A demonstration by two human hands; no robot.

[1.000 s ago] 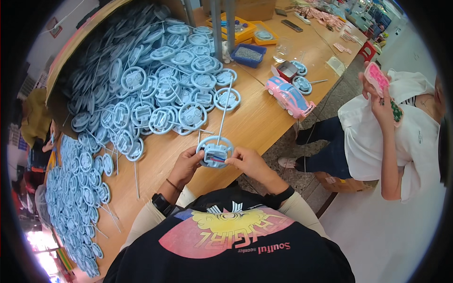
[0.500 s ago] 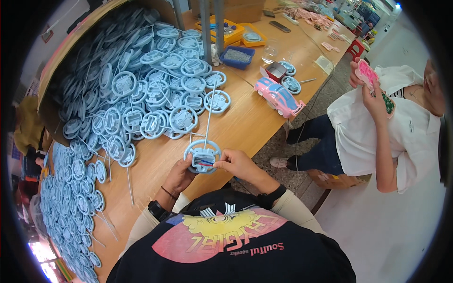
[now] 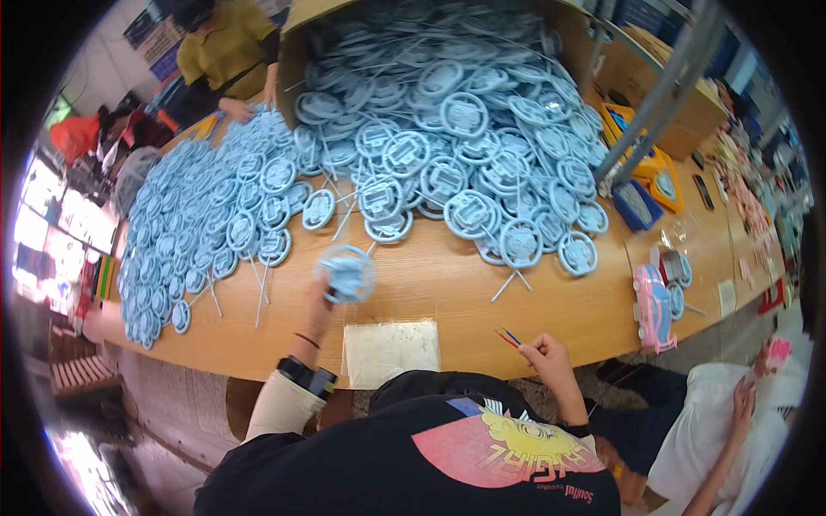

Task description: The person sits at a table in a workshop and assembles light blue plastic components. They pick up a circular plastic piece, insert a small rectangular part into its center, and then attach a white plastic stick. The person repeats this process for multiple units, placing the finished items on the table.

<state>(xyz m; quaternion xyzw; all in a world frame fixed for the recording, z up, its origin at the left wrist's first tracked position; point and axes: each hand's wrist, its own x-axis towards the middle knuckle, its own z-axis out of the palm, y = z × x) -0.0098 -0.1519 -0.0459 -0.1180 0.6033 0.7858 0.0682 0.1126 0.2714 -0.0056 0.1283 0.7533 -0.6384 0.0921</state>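
My left hand (image 3: 318, 308) is closed on a light blue toy steering wheel (image 3: 348, 273), held above the table. Motion blurs that wheel, so its inner details cannot be made out. Between the fingertips of my right hand (image 3: 548, 357), near the table's front edge, is a thin two-pronged red and blue piece (image 3: 509, 338); its exact kind is unclear. Ahead of both hands lies a large heap of similar blue steering wheels (image 3: 447, 176), many with thin stems. It spills from a tipped cardboard box (image 3: 303, 13) and spreads left.
A pale taped sheet (image 3: 391, 353) lies at the front edge. To the right stand a blue tray (image 3: 637, 205), yellow bins (image 3: 667, 176), a metal post (image 3: 662, 90) and a pink toy car (image 3: 654, 310). One person (image 3: 225, 47) works far left; another (image 3: 714, 421) sits right.
The view has swung left. My hands, together on one steering wheel before, are now apart. The left carries a wheel off leftward; the right holds the red and blue piece away from it.
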